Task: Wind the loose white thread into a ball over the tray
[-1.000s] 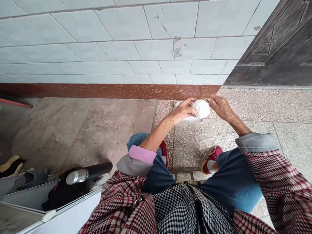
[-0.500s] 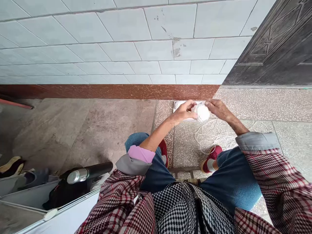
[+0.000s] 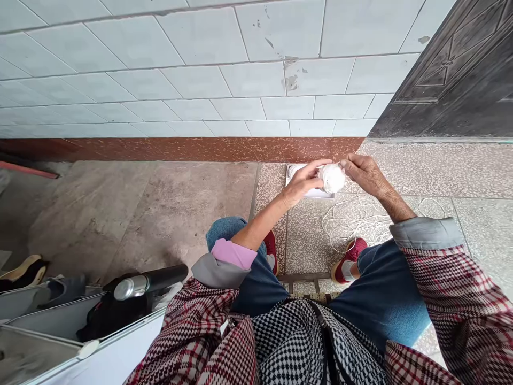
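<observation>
A ball of white string (image 3: 333, 178) is held up above the floor between my two hands. My left hand (image 3: 305, 183) grips it from the left, thumb and fingers round its side. On its right, my right hand (image 3: 363, 174) is closed in a pinch at the ball's upper edge, apparently on the string; the strand itself is too fine to make out. Loose white string (image 3: 356, 219) lies in tangled loops on the floor below. Behind my left hand sits a shallow white box (image 3: 320, 194) with more white string in it, partly hidden by the hand and ball.
A tiled wall (image 3: 180, 85) with a brown base strip runs across the front, and a dark door (image 3: 452, 80) is at right. Low at left stands a compartmented rack (image 3: 52, 315) holding a black and silver cylinder (image 3: 150, 282). My red shoes (image 3: 348, 260) flank the string.
My right hand has lifted slightly and shifted right at the ball's edge. The left hand's fingers have straightened along the ball, which has tipped a little upward.
</observation>
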{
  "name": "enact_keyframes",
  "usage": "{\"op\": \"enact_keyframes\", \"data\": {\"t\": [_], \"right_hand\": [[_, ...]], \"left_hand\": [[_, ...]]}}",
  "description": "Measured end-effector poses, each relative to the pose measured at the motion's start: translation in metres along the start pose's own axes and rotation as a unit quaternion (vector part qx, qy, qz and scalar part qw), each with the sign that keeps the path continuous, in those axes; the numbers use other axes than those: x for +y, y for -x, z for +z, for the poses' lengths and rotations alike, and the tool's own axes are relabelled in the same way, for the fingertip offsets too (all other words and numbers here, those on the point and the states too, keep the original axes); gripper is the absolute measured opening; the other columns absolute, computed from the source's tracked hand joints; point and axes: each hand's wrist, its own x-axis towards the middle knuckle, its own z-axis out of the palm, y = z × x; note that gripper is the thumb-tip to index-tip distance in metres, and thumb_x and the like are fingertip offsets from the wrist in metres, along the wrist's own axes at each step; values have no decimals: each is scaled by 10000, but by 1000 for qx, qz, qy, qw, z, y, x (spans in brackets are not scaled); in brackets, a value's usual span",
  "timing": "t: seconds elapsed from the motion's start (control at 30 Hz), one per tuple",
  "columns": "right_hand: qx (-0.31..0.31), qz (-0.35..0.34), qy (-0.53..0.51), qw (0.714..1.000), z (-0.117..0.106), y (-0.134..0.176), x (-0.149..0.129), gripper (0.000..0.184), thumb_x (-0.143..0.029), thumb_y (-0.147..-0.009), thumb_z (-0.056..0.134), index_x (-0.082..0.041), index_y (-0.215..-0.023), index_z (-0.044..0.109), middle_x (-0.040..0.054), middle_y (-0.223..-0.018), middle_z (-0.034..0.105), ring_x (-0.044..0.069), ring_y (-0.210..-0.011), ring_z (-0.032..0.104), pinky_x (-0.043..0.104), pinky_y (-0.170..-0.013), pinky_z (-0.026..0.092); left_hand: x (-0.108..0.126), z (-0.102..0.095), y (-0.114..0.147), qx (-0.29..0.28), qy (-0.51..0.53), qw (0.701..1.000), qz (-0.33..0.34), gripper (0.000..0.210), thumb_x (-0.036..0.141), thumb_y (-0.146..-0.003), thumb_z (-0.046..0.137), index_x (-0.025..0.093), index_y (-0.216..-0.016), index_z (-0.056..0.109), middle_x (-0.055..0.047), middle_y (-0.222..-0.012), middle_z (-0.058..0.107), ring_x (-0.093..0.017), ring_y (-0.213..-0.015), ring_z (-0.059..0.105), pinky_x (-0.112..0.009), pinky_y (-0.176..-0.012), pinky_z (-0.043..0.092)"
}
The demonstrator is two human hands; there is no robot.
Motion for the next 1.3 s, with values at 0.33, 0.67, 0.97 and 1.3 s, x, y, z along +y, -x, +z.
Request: {"op": "enact_keyframes", "data": {"t": [0.33,0.67,0.97,1.3], "right_hand": [[-104,179,-149,967,35,7,29,434,-603,-938,778,-244,-791,585,-72,-538,388,97,-500,272,287,-507,201],[-184,32,-25,982,34,22,-10,463,-619,-1114,601,-206,-943,722,-47,-641,442,133,-596,372,304,-598,302],[-60,20,23,998,15,9,17,621,-810,-1069,554,-232,-853,628,1,-726,512,167,-683,433,339,-656,340],[-165,48,-90,981,15,13,-11,612,-827,-1046,669,-230,-911,656,-73,-628,383,109,-558,307,277,-521,236]], "left_hand": [[16,5,8,-51,-26,998,13,718,229,-588,906,286,-1295,791,-89,-1476,737,-373,-1304,685,-533,-1046,659],[8,-27,-2,179,-170,969,-19,632,196,-597,857,235,-1186,630,-84,-1211,703,-270,-1060,668,-408,-874,589],[13,-8,4,-35,15,999,-32,636,359,-607,902,245,-1186,664,-82,-1144,716,-255,-989,678,-388,-801,571],[11,-28,6,-1,-202,979,-36,566,247,-535,838,225,-1086,708,-50,-1044,689,-253,-976,640,-406,-849,569]]}}
